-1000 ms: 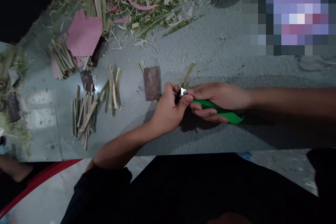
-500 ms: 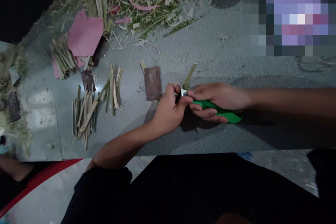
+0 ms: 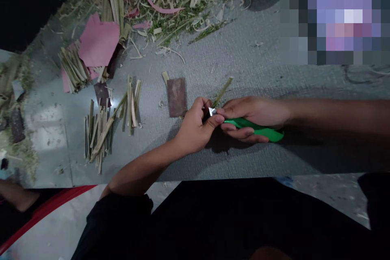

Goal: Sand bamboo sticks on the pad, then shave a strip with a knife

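My right hand is wrapped round a green-handled utility knife, its short metal blade showing past the thumb. A thin bamboo strip sticks out beyond the fingers, its far end raised to the upper right. My left hand pinches the strip close to the blade, and the left thumb is pressed near the knife's tip. The fingers hide where blade and strip meet. Just left of the hands lies a brown sandpaper piece, with the end of a pale strip poking out from under it.
Loose bamboo strips lie at the left on the grey table. Behind them is a bundle of strips with pink paper. A heap of shavings spreads along the back. Another person's arm shows at the lower left.
The knife and my right hand have shifted slightly to the right. The strip's free end has tilted a little to the right and down. My left hand stays almost where it was.
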`<state>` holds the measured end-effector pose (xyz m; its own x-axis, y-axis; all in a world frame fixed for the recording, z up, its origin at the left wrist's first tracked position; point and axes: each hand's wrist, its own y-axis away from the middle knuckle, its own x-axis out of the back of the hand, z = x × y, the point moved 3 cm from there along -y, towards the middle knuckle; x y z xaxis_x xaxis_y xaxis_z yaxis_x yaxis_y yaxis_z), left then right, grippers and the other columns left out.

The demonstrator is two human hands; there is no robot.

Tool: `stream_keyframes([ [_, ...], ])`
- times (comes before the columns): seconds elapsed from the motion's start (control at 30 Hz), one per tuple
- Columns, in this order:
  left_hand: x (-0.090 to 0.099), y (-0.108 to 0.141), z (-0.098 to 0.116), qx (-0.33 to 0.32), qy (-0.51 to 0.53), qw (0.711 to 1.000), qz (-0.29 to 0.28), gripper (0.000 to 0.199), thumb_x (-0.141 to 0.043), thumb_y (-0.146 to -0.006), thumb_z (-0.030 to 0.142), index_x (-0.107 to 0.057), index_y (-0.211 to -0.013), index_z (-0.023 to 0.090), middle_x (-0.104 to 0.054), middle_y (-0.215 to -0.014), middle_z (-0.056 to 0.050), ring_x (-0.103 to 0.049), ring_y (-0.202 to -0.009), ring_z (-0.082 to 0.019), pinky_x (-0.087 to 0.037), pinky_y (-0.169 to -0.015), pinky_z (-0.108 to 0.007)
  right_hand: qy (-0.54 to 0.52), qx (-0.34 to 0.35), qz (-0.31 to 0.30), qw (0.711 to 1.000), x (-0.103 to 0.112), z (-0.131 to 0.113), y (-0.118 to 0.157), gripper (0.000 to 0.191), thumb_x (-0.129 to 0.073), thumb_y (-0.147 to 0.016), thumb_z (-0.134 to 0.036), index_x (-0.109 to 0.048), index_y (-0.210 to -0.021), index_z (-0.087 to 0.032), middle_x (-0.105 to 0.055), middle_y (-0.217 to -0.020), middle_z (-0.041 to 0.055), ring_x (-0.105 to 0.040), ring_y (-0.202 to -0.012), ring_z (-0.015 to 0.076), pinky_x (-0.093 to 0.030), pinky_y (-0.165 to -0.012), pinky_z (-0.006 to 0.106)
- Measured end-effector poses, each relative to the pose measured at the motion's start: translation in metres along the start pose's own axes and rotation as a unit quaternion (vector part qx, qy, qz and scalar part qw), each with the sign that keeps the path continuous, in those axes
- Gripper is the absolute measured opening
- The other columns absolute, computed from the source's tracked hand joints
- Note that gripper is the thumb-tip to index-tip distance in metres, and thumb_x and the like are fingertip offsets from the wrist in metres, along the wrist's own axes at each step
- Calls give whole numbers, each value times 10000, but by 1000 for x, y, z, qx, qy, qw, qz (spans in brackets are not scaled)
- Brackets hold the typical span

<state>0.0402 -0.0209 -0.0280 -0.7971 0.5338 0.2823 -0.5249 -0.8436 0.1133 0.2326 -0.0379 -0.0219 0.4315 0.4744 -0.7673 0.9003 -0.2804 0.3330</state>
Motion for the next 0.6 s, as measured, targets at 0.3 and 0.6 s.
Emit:
stream_keyframes([
  [0.3,1,0,-3,-19,-47,998,32,796,-633,-977,1054,-426,-992,286,-507,-843,38,-461,-746,-175,-445,-697,-353,17,68,2,998,-1,3,-5,539,-612,-1209,-678,-556,-896,-244,-511,-567,-77,-454,-333,126,-415,-337,227],
  [0.6,2,3,-3,-42,-83,994,56,783,-606,-993,1043,-379,-965,294,-449,-804,53,-431,-695,-166,-407,-638,-347,45,82,15,995,-2,0,-2,575,-615,-1208,-702,-562,-874,-237,-506,-577,-74,-450,-341,114,-404,-353,235],
])
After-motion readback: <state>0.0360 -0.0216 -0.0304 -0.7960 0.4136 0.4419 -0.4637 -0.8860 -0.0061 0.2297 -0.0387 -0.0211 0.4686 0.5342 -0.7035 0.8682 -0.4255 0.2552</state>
